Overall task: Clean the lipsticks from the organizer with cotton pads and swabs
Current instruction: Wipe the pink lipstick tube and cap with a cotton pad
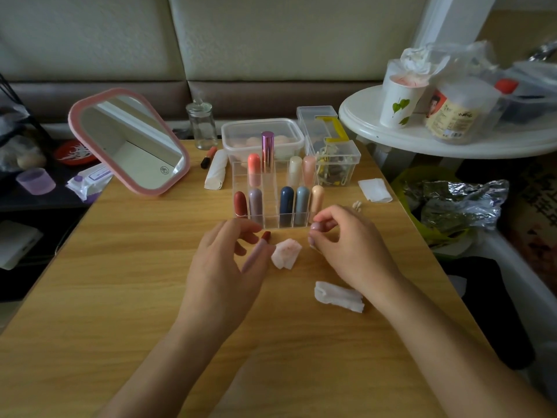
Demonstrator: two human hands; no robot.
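- L hand [223,267]: grasping uncapped lipstick [259,247], red tip far.
- R hand [346,248]: pinching mauve cap [316,227].
- Stained cotton pad [286,253]: btwn hands, near side of organizer [271,203].

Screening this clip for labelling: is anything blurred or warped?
Head view: wide lens bows the edges of the light wooden table; dim, soft light; left hand and its uncapped mauve lipstick are smeared; right hand, pinching a mauve cap, is sharper.

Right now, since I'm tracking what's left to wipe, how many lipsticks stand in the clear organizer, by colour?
Dark red: 1
Mauve: 1
Navy and grey-blue: 2
Coral and pale pink: 2
Cream and peach: 2
Metallic purple: 1
Total: 9 lipsticks in the organizer
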